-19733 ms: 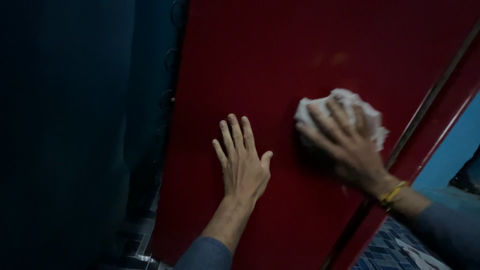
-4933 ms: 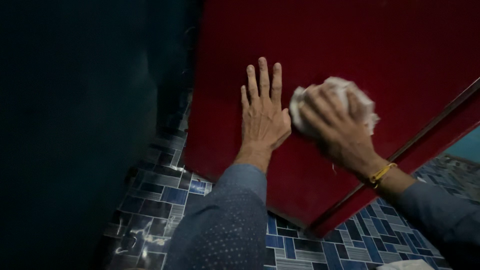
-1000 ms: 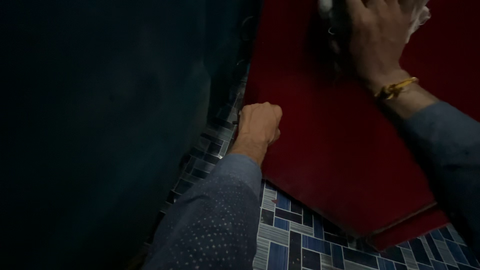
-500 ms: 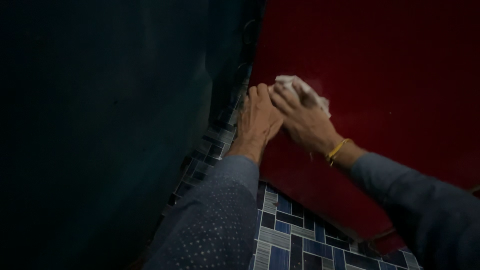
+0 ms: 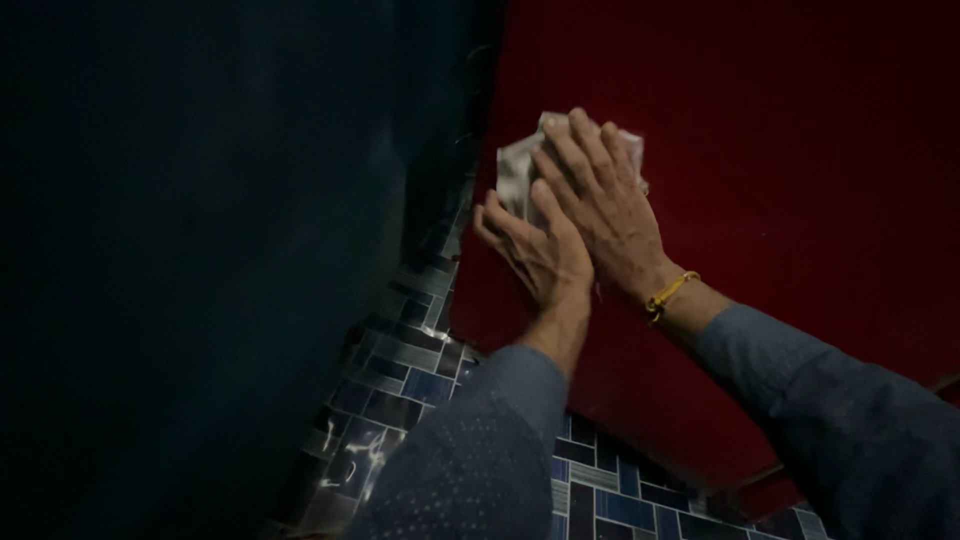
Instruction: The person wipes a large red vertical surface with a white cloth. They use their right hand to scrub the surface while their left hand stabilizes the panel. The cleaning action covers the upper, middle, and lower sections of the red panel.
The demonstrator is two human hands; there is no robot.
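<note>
A dark red door fills the upper right of the head view. My right hand presses a crumpled white cloth flat against the door near its left edge, fingers spread over the cloth. A yellow band sits on that wrist. My left hand lies just below and left of it, fingers against the door's edge and touching the cloth's lower side. Both forearms wear grey-blue sleeves.
A dark blue wall stands close on the left, with a narrow dark gap between it and the door's edge. Blue and white patterned floor tiles show below the door.
My right hand has slid the cloth up and left along the door's edge. My left hand has opened from gripping the edge and now lies under the cloth.
</note>
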